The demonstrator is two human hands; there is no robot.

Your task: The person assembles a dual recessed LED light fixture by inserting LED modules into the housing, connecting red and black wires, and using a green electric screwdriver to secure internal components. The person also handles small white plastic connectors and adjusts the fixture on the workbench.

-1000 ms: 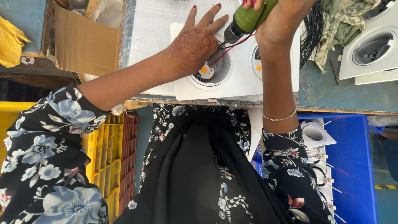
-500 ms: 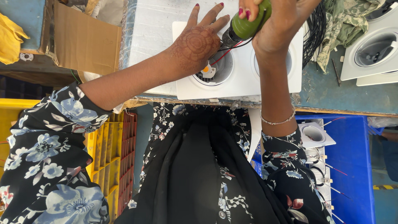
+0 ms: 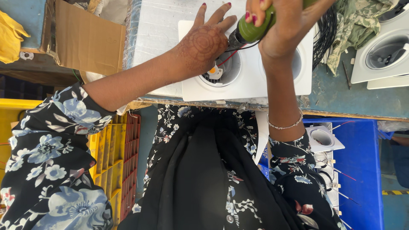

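Blue-grey bench (image 3: 341, 91) runs across the top of the view, worn at its front edge, seen from above by a person standing against it in a dark floral garment. White twin downlight housing (image 3: 249, 76) lies flat on the bench near that edge, two round openings side by side. Left hand (image 3: 204, 44) rests palm down on the housing at the rim of the left opening, fingers spread and extended, gripping nothing, pressing the fixture in place. Right hand (image 3: 283, 23) is clenched around a green electric screwdriver (image 3: 253, 27), held tilted with its dark tip angled down toward the left opening. Inside that opening sit a small orange-and-white part (image 3: 214, 72) and a thin red wire (image 3: 226, 57). Bundle of black cables (image 3: 326, 30) lies just beside the housing on the right; further right, more white downlight fixtures (image 3: 383, 53). Cardboard box (image 3: 87, 40) sits at upper left. Below the bench: yellow crates (image 3: 108, 170) to the left, blue bin (image 3: 362, 170) to the right holding another small white fixture.
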